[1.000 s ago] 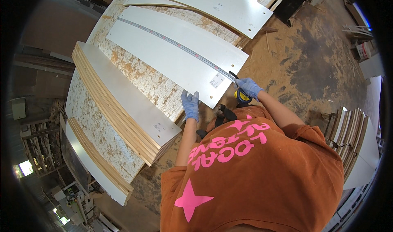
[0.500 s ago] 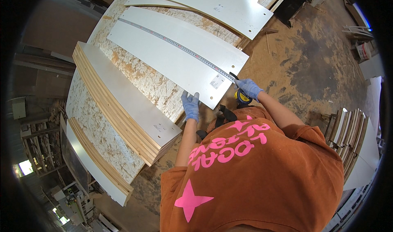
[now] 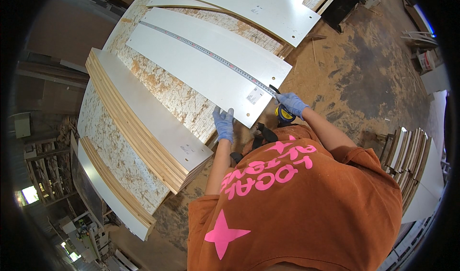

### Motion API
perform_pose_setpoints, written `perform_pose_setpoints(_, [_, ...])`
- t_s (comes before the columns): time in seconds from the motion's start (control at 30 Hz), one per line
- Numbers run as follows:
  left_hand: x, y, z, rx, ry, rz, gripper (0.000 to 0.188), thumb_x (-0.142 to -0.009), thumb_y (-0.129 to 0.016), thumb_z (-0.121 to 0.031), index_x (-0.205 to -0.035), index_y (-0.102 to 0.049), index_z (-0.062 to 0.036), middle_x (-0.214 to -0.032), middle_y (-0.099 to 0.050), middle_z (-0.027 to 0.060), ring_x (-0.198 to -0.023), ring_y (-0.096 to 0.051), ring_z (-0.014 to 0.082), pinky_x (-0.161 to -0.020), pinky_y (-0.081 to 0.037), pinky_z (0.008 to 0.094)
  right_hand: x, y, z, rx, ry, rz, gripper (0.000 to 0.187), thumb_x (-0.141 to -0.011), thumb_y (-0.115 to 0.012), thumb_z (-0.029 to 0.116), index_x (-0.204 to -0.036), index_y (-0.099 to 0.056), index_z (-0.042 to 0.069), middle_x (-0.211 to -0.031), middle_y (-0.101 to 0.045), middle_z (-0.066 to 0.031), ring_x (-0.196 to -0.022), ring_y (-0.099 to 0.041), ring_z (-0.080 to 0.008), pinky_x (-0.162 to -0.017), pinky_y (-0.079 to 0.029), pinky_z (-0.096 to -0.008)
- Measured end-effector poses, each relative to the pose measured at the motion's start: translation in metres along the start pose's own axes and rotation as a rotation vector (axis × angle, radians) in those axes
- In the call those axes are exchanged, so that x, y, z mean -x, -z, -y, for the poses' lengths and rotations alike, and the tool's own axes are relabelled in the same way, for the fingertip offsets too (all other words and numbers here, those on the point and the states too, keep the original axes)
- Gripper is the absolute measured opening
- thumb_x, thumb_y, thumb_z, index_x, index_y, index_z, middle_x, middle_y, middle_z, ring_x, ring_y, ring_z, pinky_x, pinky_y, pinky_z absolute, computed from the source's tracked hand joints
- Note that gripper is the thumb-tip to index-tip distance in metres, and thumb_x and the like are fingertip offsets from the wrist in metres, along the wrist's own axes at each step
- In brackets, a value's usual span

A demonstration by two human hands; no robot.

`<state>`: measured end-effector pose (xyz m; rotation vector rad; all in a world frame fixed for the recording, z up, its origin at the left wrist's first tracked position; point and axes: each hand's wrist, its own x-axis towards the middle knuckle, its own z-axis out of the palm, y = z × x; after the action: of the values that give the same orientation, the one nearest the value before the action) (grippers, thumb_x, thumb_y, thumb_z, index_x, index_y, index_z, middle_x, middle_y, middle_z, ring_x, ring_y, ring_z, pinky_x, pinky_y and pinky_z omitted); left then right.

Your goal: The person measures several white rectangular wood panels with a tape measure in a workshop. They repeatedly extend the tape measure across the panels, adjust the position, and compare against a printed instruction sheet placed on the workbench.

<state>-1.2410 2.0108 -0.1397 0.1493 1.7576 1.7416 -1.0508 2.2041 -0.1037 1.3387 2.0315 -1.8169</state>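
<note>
A long white panel (image 3: 191,60) lies on the worktable with a sticker and a few small holes near its close end. Along its length runs the blade of a tape measure (image 3: 211,54), extended from the far end to the near edge. My right hand (image 3: 292,104), in a blue glove, is closed on the tape measure at that edge; its yellow and black case hangs just below the fingers. My left hand (image 3: 224,124), also gloved, grips the panel's near left edge, thumb on top and fingers partly hidden at the side.
Left of the panel lies a stack of white-faced boards (image 3: 143,108), with a smaller stack (image 3: 115,189) beyond it. More white panels (image 3: 249,5) rest at the far side of the scuffed worktable (image 3: 167,84). Cut boards (image 3: 407,161) stand on the right.
</note>
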Motion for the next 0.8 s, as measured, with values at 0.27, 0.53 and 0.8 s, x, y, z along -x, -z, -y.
perform_pose_setpoints(0.27, [0.004,-0.004,-0.008,0.002,0.027,-0.008,0.064,-0.080,-0.059,-0.001,-0.132,-0.021,-0.0009,-0.114,-0.049,0.0203,-0.099,-0.053,0.0230,-0.080,-0.048,0.0303,-0.002,0.000,-0.002,0.004,0.014,-0.004,0.042,-0.087,-0.044,0.038,-0.084,-0.066,0.003,-0.076,-0.063,-0.0105,-0.071,-0.057,-0.0181,-0.070,-0.045,-0.0298])
perform_pose_setpoints(0.53, [0.004,-0.003,-0.006,-0.016,-0.004,-0.014,0.063,-0.080,-0.059,-0.002,-0.131,-0.023,-0.0013,-0.114,-0.049,0.0198,-0.098,-0.053,0.0231,-0.080,-0.048,0.0302,0.002,0.000,0.003,-0.002,-0.015,-0.010,0.042,-0.087,-0.045,0.039,-0.083,-0.066,0.003,-0.076,-0.063,-0.0105,-0.071,-0.057,-0.0181,-0.069,-0.045,-0.0300])
perform_pose_setpoints(0.8, [0.004,-0.003,-0.005,-0.052,-0.047,-0.022,0.062,-0.080,-0.059,-0.001,-0.131,-0.024,-0.0018,-0.116,-0.048,0.0199,-0.101,-0.052,0.0233,-0.081,-0.047,0.0305,0.004,0.001,0.006,0.006,-0.007,-0.005,0.041,-0.087,-0.045,0.038,-0.082,-0.066,0.003,-0.076,-0.063,-0.0095,-0.070,-0.057,-0.0171,-0.069,-0.044,-0.0297])
